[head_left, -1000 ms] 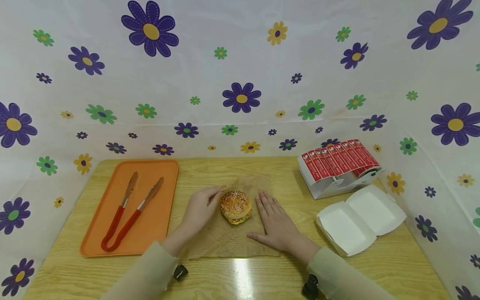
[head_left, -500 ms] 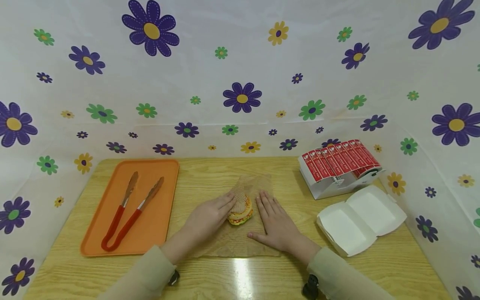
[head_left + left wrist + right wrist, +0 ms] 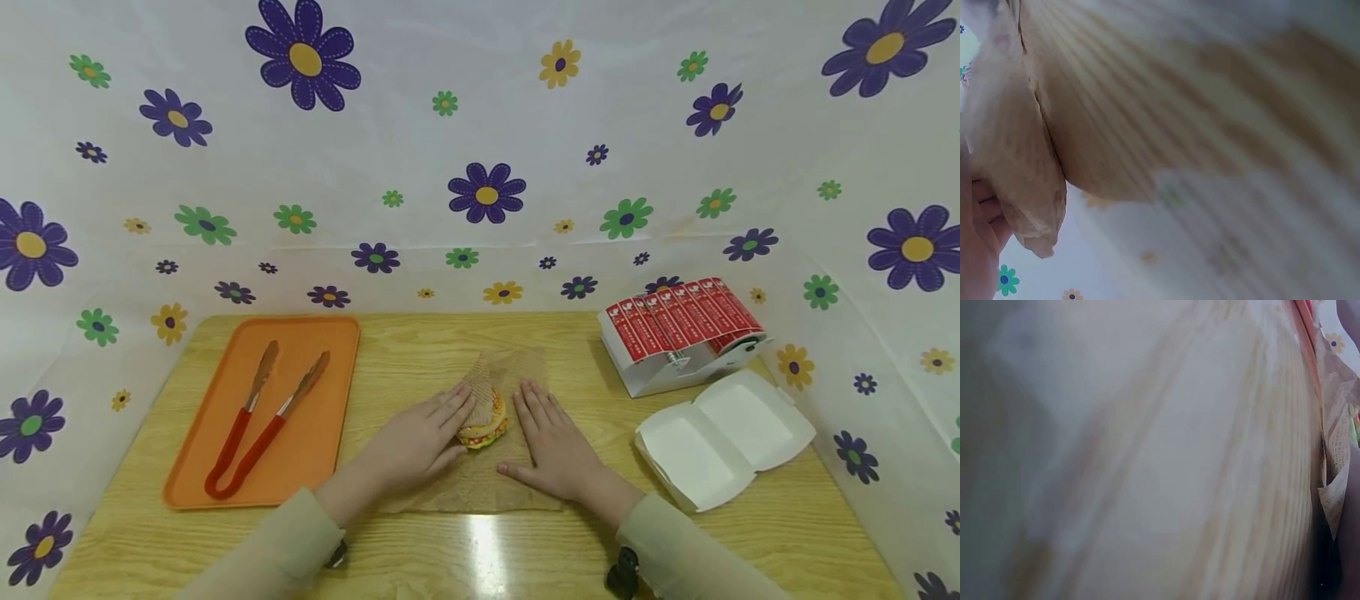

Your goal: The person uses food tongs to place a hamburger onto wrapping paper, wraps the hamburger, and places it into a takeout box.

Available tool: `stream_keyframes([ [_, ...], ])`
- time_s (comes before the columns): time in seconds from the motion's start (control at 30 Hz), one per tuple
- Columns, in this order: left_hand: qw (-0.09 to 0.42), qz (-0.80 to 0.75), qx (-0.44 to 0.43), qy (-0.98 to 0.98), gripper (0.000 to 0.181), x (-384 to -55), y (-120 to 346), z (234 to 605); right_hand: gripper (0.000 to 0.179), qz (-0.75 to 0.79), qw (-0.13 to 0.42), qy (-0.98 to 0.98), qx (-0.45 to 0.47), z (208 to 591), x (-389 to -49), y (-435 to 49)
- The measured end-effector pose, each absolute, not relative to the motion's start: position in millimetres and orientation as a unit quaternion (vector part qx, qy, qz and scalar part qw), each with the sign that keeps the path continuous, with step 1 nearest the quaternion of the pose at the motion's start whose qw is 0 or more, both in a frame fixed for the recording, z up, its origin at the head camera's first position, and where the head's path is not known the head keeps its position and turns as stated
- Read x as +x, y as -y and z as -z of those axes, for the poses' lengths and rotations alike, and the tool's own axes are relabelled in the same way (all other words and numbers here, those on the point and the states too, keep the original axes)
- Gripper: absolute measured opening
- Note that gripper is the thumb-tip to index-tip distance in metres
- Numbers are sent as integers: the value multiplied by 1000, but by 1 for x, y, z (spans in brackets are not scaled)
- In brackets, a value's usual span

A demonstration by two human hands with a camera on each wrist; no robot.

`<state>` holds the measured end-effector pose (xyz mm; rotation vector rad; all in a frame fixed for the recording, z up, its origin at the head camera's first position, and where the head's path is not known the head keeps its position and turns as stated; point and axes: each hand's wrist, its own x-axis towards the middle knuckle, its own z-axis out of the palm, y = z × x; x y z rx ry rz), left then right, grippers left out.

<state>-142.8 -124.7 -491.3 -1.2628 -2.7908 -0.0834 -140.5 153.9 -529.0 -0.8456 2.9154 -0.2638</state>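
Note:
A sesame-bun hamburger (image 3: 495, 417) sits on a sheet of brown wrapping paper (image 3: 510, 492) mid-table. The paper's left flap (image 3: 480, 400) is folded over the burger's left part, hiding much of the bun; the filling shows at the front. My left hand (image 3: 416, 437) presses that flap against the burger's left side with straight fingers. Flat on the paper just right of the burger rests my right hand (image 3: 555, 446), fingers pointing away and thumb out to the left. In the left wrist view the paper (image 3: 1016, 137) stands up in front of the fingers.
On the left, an orange tray (image 3: 300, 467) carries red-handled tongs (image 3: 240, 442). An unfolded white takeaway box (image 3: 693, 450) lies to the right. Behind it stands a white dispenser with red labels (image 3: 678, 321). Flower-printed cloth (image 3: 420, 167) closes off the back and sides.
My left hand has brought the paper's left edge rightward over the burger, and its fingers have gone from pinching the edge to lying straight on it. My right hand has stayed in place.

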Motion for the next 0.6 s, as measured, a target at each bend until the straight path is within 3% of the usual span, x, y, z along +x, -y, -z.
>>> stream_keyframes([
  [0.23,26,34,-416,909,72,-142,125,496,107,135,48,-948,-283,523,-139,-159],
  [0.6,40,42,-427,902,75,-143,125,497,111,152,-45,-909,-385,508,-114,-200],
])
